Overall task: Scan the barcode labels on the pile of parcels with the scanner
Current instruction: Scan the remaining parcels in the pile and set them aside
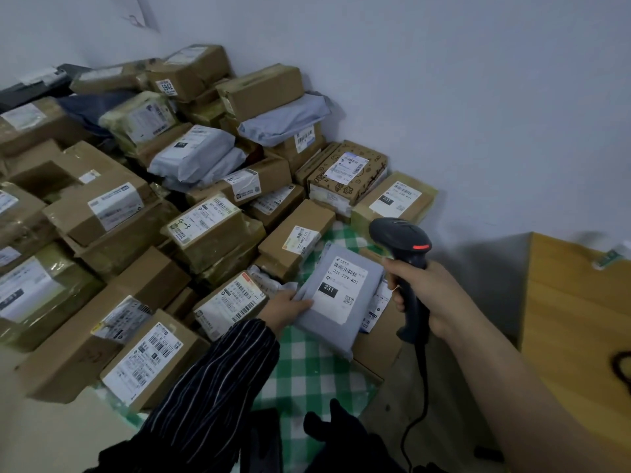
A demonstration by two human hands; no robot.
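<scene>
- The left hand [290, 307], in a striped sleeve, held 1 grey plastic mailer parcel [341, 322] by its left edge. Its fingers [300, 303] were curled round that edge, thumb on top, which tilted the face up towards the camera.
- That tilt presented the white shipping label [345, 285], marked 231, with its barcode at the far end, apparently so the reader could catch it.
- The right hand [420, 291] gripped the black handheld barcode scanner [406, 254]. Its fingers [397, 268] were wrapped tight round the handle, and the head hung just beyond the parcel's far right corner with a red light glowing on it.
- The scanner's black cable [421, 387] trailed down towards the near edge, clear of the parcel.
- The pile of brown cardboard boxes and grey bags [136, 216] filled the left and far side against the white wall [478, 97], most with labels facing up.
- A green-and-white checked cloth [307, 370] lay under the held parcel, and a yellow wooden cabinet [573, 319] stood close on the right, leaving the scanning arm little room.
- Nothing lay between scanner and label.
</scene>
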